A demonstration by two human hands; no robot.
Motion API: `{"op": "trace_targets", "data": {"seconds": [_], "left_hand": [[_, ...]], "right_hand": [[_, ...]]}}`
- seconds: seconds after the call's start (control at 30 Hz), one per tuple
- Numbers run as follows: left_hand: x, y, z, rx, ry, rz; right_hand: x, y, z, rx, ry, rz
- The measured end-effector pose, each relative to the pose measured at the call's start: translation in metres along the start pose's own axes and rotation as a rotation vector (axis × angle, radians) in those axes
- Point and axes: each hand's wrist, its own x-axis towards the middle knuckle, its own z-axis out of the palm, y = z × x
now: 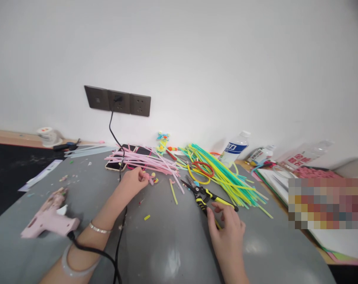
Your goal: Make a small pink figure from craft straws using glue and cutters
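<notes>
Near the left edge of the grey table (167,236), we record a pale pink plastic glue gun (50,223), its nozzle end hard to make out. Toward the back edge, the left hand (133,181) pinches a small pink piece (148,178), partly hidden by the fingertips. Rightward lie black-and-yellow metal pliers (200,194); the right hand (228,227), thumb and fingers loosely spread, partly covers their handles. We cannot confirm contact. Beyond the right edge, pixelation masks white paper sheets (344,244).

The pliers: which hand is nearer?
Right: the right hand is at the handles of the pliers; the left hand is farther off, near the pink sticks.
</notes>
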Motion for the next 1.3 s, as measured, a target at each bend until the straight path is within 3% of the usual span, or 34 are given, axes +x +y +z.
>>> {"op": "trace_targets", "data": {"seconds": [0.13, 0.3, 0.43, 0.6, 0.7, 0.87, 0.93, 1.03, 1.13, 1.2, 1.3], "left_hand": [[-0.001, 0.001, -0.003, -0.018, -0.005, 0.018], [0.001, -0.001, -0.005, -0.047, 0.054, 0.054], [0.006, -0.001, -0.011, -0.112, 0.092, 0.11], [0.012, -0.002, -0.018, -0.221, 0.213, 0.115], [0.013, -0.007, -0.017, -0.264, 0.234, 0.115], [0.013, -0.009, -0.015, -0.302, 0.156, 0.104], [0.012, -0.005, -0.016, -0.313, 0.146, 0.104], [0.01, 0.001, -0.017, -0.366, 0.142, 0.137], [0.009, 0.006, -0.014, -0.513, 0.071, 0.164], [0.007, 0.009, -0.012, -0.597, -0.007, 0.185], [0.003, 0.015, -0.01, -0.59, -0.069, 0.255]], "right_hand": [[0.011, -0.022, -0.002, 0.079, -0.061, -0.076], [0.049, -0.068, 0.009, 0.213, -0.261, -0.154], [0.085, -0.113, 0.045, 0.221, -0.514, -0.21], [0.113, -0.146, 0.094, 0.04, -0.593, -0.2], [0.122, -0.145, 0.105, 0.066, -0.553, -0.192], [0.134, -0.124, 0.095, 0.214, -0.393, -0.179], [0.138, -0.115, 0.09, 0.434, -0.23, -0.113], [0.143, -0.107, 0.086, 0.931, -0.024, 0.1], [0.141, -0.107, 0.087, 1.323, -0.185, 0.292], [0.134, -0.11, 0.09, 1.436, -0.353, 0.327], [0.12, -0.117, 0.093, 1.497, -0.487, 0.337]]}}
